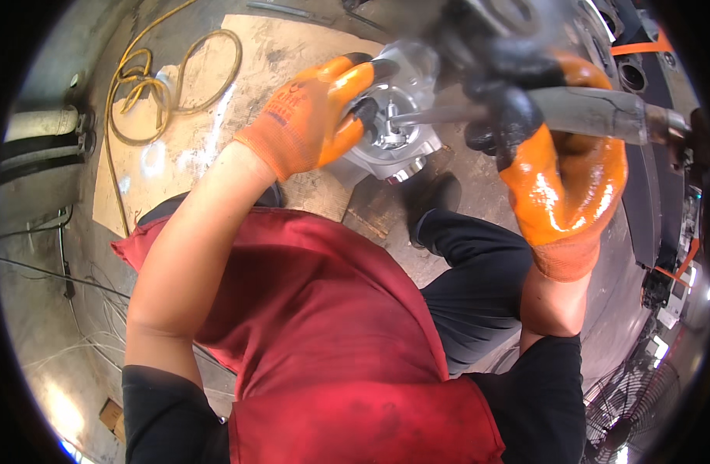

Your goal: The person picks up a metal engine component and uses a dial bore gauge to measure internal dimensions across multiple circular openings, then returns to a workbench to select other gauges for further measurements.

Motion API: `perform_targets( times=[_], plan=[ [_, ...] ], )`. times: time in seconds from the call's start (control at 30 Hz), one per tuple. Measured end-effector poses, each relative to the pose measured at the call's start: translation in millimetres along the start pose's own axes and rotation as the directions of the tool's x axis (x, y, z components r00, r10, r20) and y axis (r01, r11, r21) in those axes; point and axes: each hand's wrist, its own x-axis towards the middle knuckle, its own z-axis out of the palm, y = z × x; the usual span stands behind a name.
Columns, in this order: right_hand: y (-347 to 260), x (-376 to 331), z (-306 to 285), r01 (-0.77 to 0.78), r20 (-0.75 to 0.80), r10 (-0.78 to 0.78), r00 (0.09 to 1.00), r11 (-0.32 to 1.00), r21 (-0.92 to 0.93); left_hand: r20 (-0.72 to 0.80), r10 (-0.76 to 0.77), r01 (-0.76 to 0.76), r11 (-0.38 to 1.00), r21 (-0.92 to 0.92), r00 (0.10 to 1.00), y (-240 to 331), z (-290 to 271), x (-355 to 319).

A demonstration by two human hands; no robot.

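A silver metal casting (407, 158) with a round hollow and a small upright post sits in front of me. My left hand (316, 112), in an orange glove with black fingertips, grips its left rim. Into the hollow reaches the thin shank of a grey cylindrical tool (595, 112). Around the tool's body closes my right hand (560, 162), gloved the same way. The shank's end is beside the post; whether they touch I cannot tell. Something dark and blurred above the right hand is too smeared to make out.
A coiled yellow hose (150, 97) lies over a stained cardboard sheet (215, 166) at the left. Pipes (41, 124) run along the left wall. Dark parts with round openings (632, 76) stand at the right, and a wire-caged fan (629, 410) at the lower right.
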Motion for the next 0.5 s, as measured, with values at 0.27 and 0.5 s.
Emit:
perform_targets(
  times=[0.27,0.5],
  plan=[
    [-3.2,2.3,11.8,-0.034,-0.038,0.035,0.999,0.998,0.048,0.089,0.033,-0.039,0.997,0.060,0.995,-6.7,-3.0,-5.1],
    [-7.9,-0.5,12.7,0.144,0.126,-0.123,0.984,0.974,-0.173,0.050,-0.008,0.003,0.996,0.091,0.999,-4.8,8.0,-7.9]
  ],
)
